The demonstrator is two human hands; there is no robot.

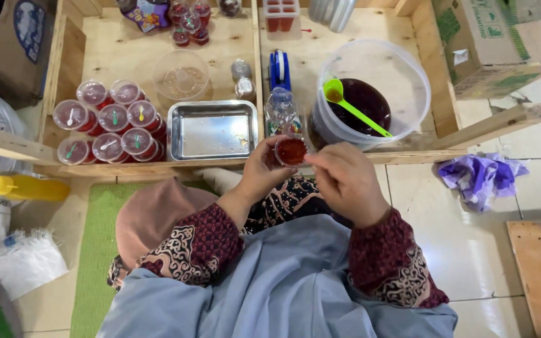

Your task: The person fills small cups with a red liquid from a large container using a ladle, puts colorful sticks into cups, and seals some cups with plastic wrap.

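Centrally, left hand gripped a small cup of red jelly, right hand pinched at its rim, steel tray just left, big tub with green ladle behind, lidded cups stacked far left.

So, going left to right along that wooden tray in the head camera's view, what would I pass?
Cluster of lidded red cups → metal tray → small red cup held in the left hand → big clear bucket of dark liquid with a green ladle.

bright even light, soft shadows, slight glare on the steel tray.
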